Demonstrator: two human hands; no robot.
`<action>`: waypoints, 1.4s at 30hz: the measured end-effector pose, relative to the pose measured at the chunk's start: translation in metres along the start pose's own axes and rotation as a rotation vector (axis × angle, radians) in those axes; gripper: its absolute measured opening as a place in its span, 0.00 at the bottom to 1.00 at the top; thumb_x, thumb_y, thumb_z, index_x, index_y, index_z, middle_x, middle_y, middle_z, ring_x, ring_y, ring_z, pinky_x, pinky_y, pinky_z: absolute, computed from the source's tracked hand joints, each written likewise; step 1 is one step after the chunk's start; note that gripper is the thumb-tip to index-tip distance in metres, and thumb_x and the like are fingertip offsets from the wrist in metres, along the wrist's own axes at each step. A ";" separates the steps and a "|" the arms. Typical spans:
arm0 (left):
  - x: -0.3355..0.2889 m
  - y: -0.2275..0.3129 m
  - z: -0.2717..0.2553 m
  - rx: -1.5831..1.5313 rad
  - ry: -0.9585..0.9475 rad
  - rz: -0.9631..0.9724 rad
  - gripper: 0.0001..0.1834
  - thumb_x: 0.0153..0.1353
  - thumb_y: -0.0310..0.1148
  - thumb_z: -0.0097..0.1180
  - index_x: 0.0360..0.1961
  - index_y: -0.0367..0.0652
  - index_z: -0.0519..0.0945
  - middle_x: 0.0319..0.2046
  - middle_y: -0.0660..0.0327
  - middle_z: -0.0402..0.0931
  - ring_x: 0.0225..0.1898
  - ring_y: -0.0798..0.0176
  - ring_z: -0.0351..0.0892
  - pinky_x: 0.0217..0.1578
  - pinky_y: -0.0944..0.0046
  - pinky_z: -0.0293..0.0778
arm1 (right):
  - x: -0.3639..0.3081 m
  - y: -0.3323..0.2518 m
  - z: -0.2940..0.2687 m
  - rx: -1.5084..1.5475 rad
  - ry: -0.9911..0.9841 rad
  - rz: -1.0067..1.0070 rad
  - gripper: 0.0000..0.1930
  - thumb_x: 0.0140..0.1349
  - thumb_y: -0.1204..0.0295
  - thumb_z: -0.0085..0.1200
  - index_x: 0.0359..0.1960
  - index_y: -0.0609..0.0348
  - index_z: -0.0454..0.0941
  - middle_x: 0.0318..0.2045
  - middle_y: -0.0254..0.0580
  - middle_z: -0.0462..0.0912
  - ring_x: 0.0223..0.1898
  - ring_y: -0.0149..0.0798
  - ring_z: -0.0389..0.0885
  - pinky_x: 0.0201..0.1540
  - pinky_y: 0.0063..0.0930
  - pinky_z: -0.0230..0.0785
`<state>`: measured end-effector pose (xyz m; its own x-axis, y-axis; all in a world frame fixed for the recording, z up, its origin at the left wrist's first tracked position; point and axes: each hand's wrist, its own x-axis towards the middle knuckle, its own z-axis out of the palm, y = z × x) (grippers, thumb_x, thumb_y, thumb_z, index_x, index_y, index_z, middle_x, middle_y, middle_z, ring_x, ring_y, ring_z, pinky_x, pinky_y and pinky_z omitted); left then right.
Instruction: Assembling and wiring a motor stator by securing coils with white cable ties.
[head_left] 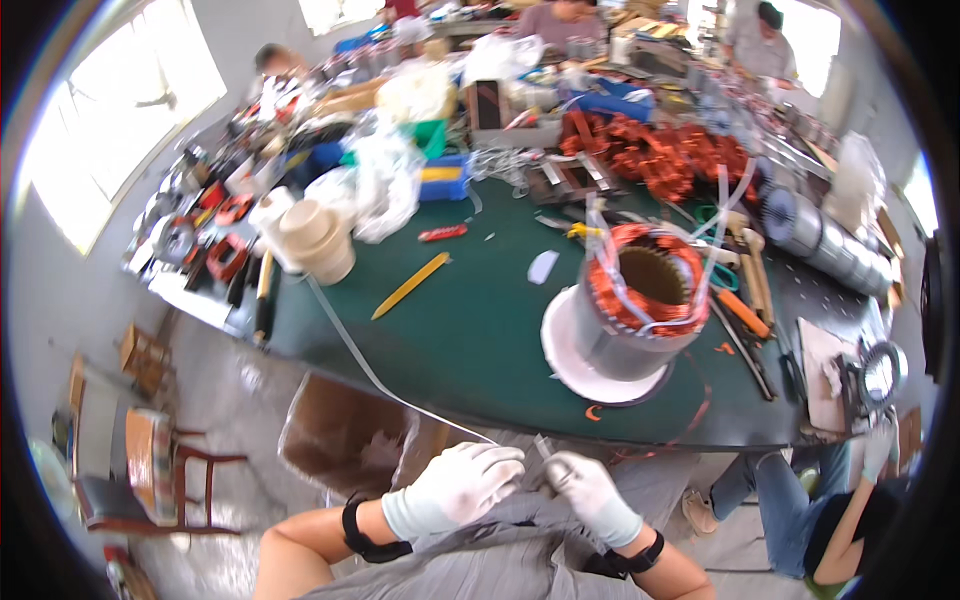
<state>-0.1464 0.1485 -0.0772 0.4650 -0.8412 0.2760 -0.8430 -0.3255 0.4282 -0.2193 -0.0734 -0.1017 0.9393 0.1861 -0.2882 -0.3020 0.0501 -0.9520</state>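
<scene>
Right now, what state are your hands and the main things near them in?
Left hand: gloved, fingers curled
Right hand: gloved, fingers bent
White strip: stretched past the table edge
Copper-wound cylinder: standing upright
Yellow pencil-shaped tool: lying flat
Red tool: lying flat
Cardboard box: open-topped

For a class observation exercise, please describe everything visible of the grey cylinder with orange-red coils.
The grey cylinder looks metallic and stands roughly upright, its open top showing a ridged brownish inner wall. Copper-like coils ring its rim; whitish tubes loop around them and stick up. It rests on a white round base on the green tabletop.
</scene>
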 end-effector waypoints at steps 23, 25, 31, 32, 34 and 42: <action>0.056 0.021 0.030 -0.829 -0.021 -0.543 0.09 0.59 0.30 0.62 0.38 0.37 0.84 0.37 0.57 0.82 0.40 0.63 0.81 0.44 0.65 0.75 | -0.076 0.003 -0.030 0.279 0.206 -0.200 0.38 0.62 0.79 0.40 0.76 0.64 0.48 0.35 0.36 0.76 0.30 0.25 0.71 0.37 0.20 0.69; 0.060 0.021 0.034 -0.906 -0.110 -0.664 0.10 0.62 0.31 0.61 0.41 0.36 0.84 0.39 0.60 0.83 0.41 0.70 0.79 0.44 0.68 0.74 | -0.075 0.007 -0.029 0.258 0.200 -0.178 0.39 0.60 0.81 0.38 0.77 0.65 0.47 0.35 0.37 0.77 0.29 0.25 0.71 0.37 0.21 0.69; 0.073 0.038 0.043 -1.299 -0.255 -0.723 0.20 0.66 0.34 0.61 0.54 0.31 0.78 0.39 0.64 0.79 0.37 0.75 0.74 0.42 0.72 0.73 | -0.086 0.022 -0.022 -0.030 0.159 -0.254 0.41 0.57 0.83 0.40 0.76 0.71 0.43 0.32 0.44 0.78 0.27 0.32 0.75 0.38 0.26 0.71; 0.074 0.043 0.045 -1.378 -0.239 -0.738 0.20 0.67 0.35 0.61 0.53 0.31 0.78 0.40 0.63 0.80 0.38 0.74 0.75 0.42 0.71 0.73 | -0.088 0.022 -0.022 -0.066 0.150 -0.253 0.40 0.59 0.83 0.40 0.75 0.72 0.42 0.33 0.49 0.78 0.28 0.36 0.77 0.40 0.26 0.72; 0.075 0.040 0.049 -1.344 -0.284 -0.740 0.15 0.66 0.32 0.60 0.50 0.33 0.79 0.41 0.63 0.80 0.42 0.73 0.76 0.45 0.70 0.73 | -0.088 0.023 -0.018 -0.056 0.188 -0.244 0.40 0.59 0.83 0.40 0.76 0.72 0.41 0.36 0.48 0.79 0.31 0.35 0.78 0.43 0.26 0.72; 0.067 0.043 0.072 -0.567 0.018 -0.163 0.07 0.56 0.25 0.62 0.36 0.38 0.81 0.34 0.54 0.78 0.36 0.48 0.78 0.39 0.57 0.75 | -0.070 0.020 -0.021 0.369 0.350 0.018 0.19 0.68 0.71 0.58 0.57 0.67 0.72 0.45 0.34 0.78 0.42 0.23 0.74 0.48 0.20 0.70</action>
<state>-0.1708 0.0470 -0.1022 0.5852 -0.7905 0.1810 -0.4866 -0.1638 0.8582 -0.2876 -0.1059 -0.1025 0.9128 -0.1465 -0.3812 -0.2963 0.4046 -0.8652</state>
